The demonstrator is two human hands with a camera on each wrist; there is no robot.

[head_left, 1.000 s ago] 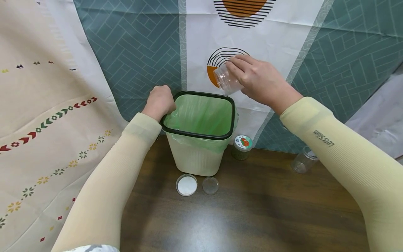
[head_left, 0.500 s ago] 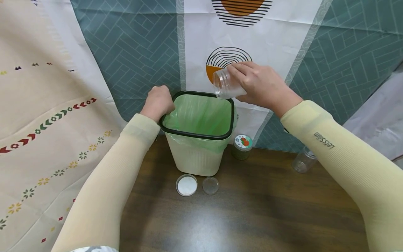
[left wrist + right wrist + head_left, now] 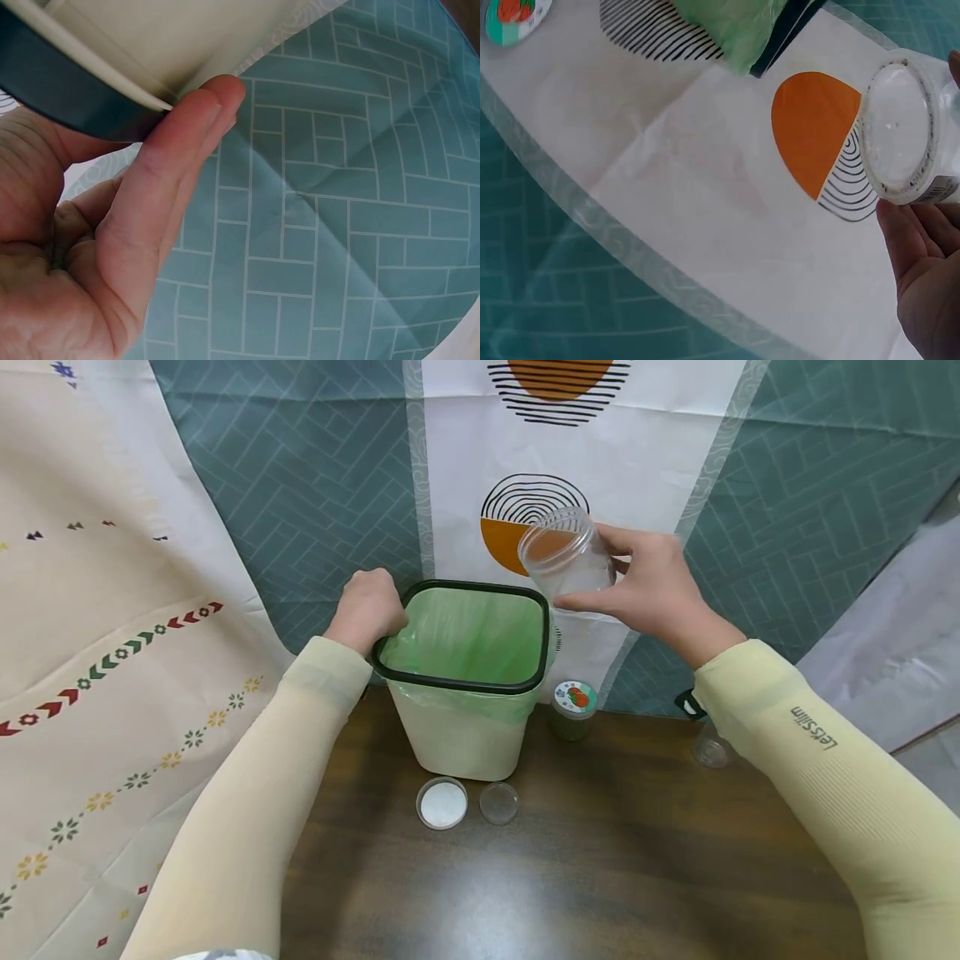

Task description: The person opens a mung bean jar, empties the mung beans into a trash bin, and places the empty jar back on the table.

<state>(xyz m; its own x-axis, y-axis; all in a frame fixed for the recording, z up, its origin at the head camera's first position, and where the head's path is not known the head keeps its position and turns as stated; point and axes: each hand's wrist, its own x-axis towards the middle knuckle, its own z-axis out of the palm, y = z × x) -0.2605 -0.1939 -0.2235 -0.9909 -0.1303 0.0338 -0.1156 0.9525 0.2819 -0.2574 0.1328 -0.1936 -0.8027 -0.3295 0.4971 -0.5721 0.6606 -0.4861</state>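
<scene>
Jar (image 3: 572, 564) of clear plastic, upper centre of the frame, tilted, gripped between thumb and fingers of the right hand (image 3: 654, 581); presumably light, stiff, slick, best held round its wall. Left hand (image 3: 366, 606), left of centre, grips the waste bin (image 3: 461, 735) by its rim.

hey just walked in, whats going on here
A person's left hand grips the rim of a green-lined bin at its left side. Their right hand holds a clear jar tilted, near the bin's right side; nothing is seen coming out of it. On the table in front of the bin lie a white-centred round lid and a clear disc, and a jar with a fruit picture on its lid stands to the right.
</scene>
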